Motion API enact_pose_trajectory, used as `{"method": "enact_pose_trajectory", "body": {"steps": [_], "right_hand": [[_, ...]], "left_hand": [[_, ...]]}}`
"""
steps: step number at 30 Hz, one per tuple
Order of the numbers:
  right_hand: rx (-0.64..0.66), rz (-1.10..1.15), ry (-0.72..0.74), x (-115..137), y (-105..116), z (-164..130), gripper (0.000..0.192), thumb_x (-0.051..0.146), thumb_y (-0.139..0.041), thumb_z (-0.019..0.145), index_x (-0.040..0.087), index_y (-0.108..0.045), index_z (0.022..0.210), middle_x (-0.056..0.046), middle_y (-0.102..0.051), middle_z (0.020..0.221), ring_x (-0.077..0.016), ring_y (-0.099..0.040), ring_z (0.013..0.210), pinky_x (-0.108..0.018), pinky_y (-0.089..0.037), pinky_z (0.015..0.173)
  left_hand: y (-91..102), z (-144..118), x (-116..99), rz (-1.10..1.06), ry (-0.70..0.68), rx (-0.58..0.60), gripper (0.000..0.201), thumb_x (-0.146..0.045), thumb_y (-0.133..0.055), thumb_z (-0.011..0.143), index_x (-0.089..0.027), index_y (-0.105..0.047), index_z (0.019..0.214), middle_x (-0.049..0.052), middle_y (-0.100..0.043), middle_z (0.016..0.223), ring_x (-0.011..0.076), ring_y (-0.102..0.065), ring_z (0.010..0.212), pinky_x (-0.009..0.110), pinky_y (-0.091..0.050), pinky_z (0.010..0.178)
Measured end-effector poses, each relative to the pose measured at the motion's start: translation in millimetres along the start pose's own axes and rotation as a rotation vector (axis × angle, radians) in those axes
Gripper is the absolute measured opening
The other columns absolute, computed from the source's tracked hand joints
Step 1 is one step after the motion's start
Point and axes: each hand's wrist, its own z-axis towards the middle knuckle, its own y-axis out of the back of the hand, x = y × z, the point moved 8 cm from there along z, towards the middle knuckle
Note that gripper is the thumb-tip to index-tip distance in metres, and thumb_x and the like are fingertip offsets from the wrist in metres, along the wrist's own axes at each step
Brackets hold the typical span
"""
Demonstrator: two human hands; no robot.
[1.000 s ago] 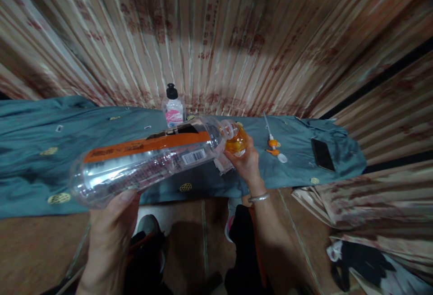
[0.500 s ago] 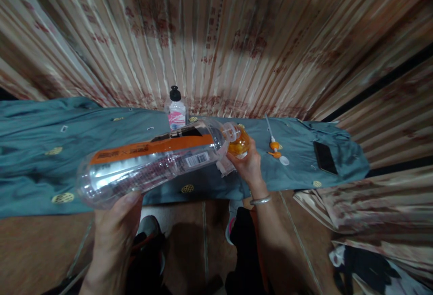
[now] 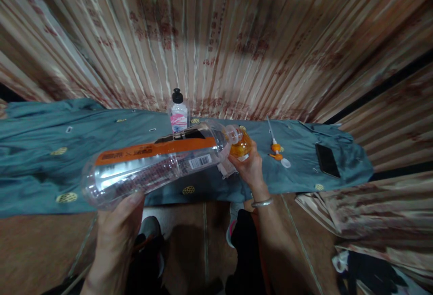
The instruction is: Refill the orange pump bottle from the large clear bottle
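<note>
Nearest the viewer, the left hand [image 3: 117, 223] is seen closed under the base of a large clear plastic bottle [image 3: 155, 162], which is held almost on its side. An orange label band runs along the bottle, and its open neck is tipped against the mouth of a small orange bottle [image 3: 241, 145]. That small bottle is gripped by the right hand [image 3: 248, 168], fingers wrapped round it, a metal bangle [image 3: 261, 203] worn at the wrist. Both bottles are held over a counter covered by a teal cloth [image 3: 40, 168]. Further right on the cloth, an orange-and-white pump head [image 3: 277, 150] is laid flat, and beyond it a dark phone [image 3: 327, 160]. At the back, a small bottle with a black cap [image 3: 178, 113] stands upright before a striped curtain [image 3: 216, 38].
</note>
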Motion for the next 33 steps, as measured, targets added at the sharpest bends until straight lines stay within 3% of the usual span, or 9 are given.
{"method": "enact_pose_trajectory", "body": {"steps": [12, 20, 33], "right_hand": [[0.012, 0.025, -0.015, -2.2, 1.9, 0.5, 0.072, 0.047, -0.083, 0.067, 0.021, -0.054, 0.127, -0.012, -0.073, 0.118, -0.0315, -0.072, 0.104, -0.046, -0.058, 0.089], [0.026, 0.023, -0.012, -1.4, 2.7, 0.0, 0.073, 0.044, -0.083, 0.067, 0.020, -0.052, 0.128, -0.013, -0.071, 0.122, -0.0315, -0.070, 0.110, -0.047, -0.057, 0.094], [0.017, 0.025, 0.010, 2.6, 2.2, -2.7, 0.082, 0.050, -0.082, 0.069, 0.020, -0.048, 0.137, -0.014, -0.069, 0.128, -0.0314, -0.069, 0.113, -0.047, -0.057, 0.096]], "left_hand": [[-2.4, -0.9, 3.7, 0.004, 0.045, -0.024, 0.076, -0.029, -0.089, 0.055, -0.042, -0.066, 0.125, -0.004, -0.078, 0.093, 0.0279, -0.072, 0.104, 0.043, -0.058, 0.098], [-5.2, -0.6, 5.2, -0.015, 0.040, 0.006, 0.072, -0.024, -0.085, 0.061, -0.043, -0.064, 0.128, -0.003, -0.078, 0.099, 0.0273, -0.072, 0.104, 0.043, -0.056, 0.100], [0.9, 0.7, 4.5, 0.008, 0.051, 0.010, 0.066, -0.030, -0.088, 0.058, -0.039, -0.069, 0.121, -0.003, -0.078, 0.099, 0.0281, -0.069, 0.110, 0.043, -0.055, 0.102]]}}
